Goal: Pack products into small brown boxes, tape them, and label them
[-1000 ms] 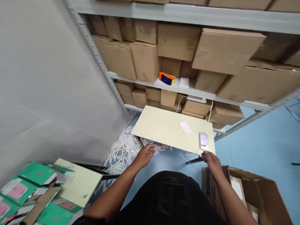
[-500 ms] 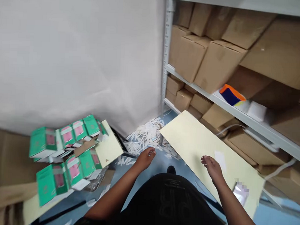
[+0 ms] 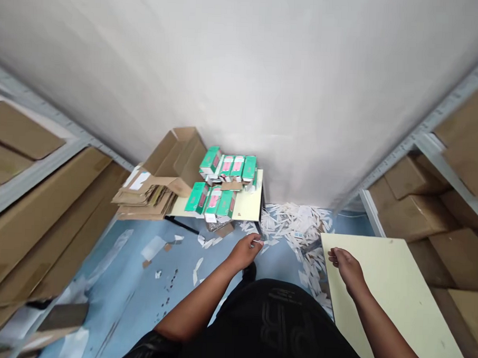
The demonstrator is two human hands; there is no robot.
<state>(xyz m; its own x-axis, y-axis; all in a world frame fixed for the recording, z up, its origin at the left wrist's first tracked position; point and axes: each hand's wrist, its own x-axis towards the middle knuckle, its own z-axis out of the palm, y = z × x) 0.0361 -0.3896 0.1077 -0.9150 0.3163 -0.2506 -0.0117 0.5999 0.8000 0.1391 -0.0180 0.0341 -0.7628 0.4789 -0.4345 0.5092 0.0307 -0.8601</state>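
Note:
My left hand hangs over the blue floor with its fingers pinched on a small white strip. It is nearest the front corner of a small pale yellow table that carries several green and pink boxes. My right hand hovers over the near left corner of a larger pale yellow table. Its fingers are curled in, and nothing shows in them. Between the two tables a heap of white paper strips covers the floor.
Flattened cardboard and an open carton lie left of the green boxes. Metal shelves with brown cartons stand at the right and at the left. A white wall closes the back. Paper scraps dot the floor.
The view has swung left, away from the shelf and the long table toward the wall and the green boxes. My right hand came off the phone-like thing on the table.

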